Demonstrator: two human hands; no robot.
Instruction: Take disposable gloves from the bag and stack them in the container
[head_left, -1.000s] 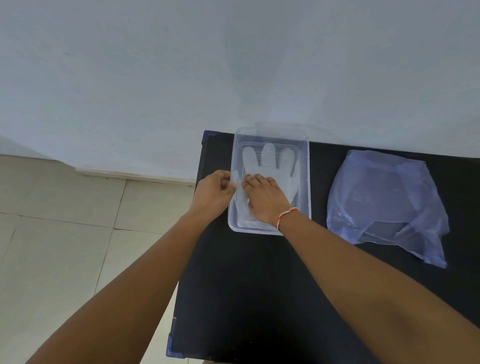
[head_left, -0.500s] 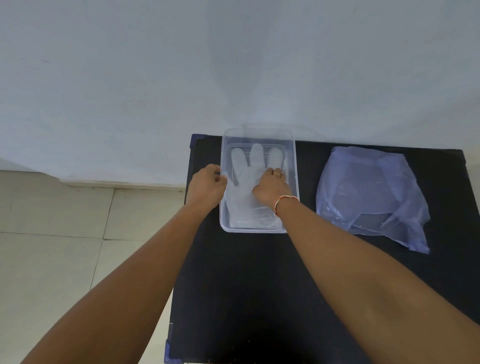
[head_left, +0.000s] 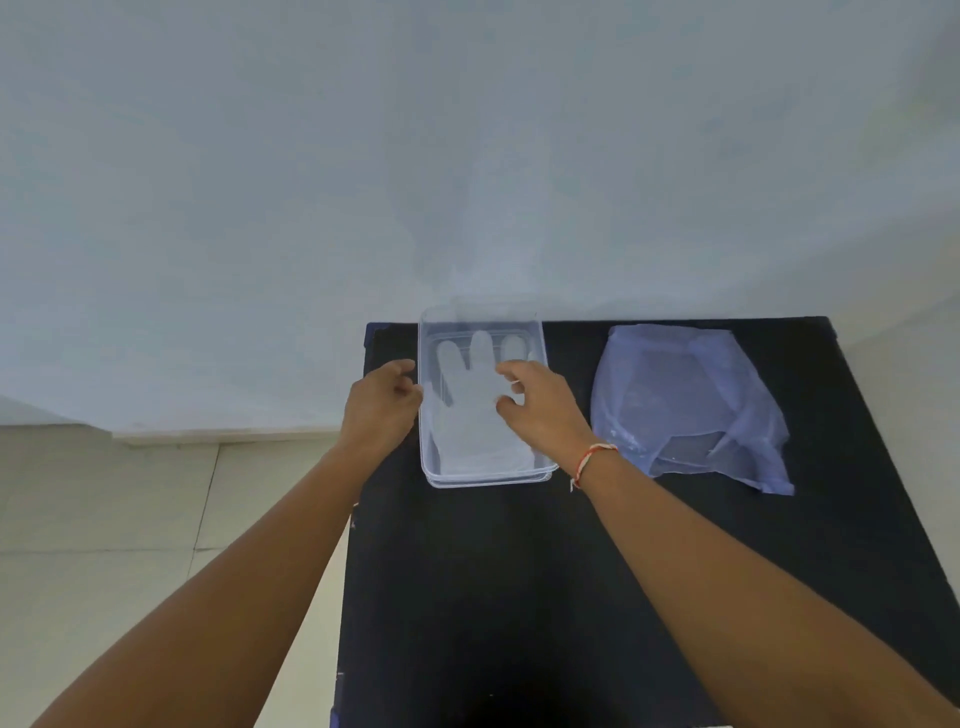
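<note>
A black bench (head_left: 519, 597) stands against a pale wall, its left edge beside a tiled floor (head_left: 104, 519). Two things lie directly on its far part. Toward the far left corner sits a clear plastic container (head_left: 485, 480), long side running away from the viewer, its far end reaching the back edge of the bench. To the right, apart from it, a crumpled bluish see-through bag (head_left: 691, 405) lies flat. The near part of the bench is bare dark surface.

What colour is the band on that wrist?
The band on the right wrist is red and white, a thin thread; the head view shows it.
</note>
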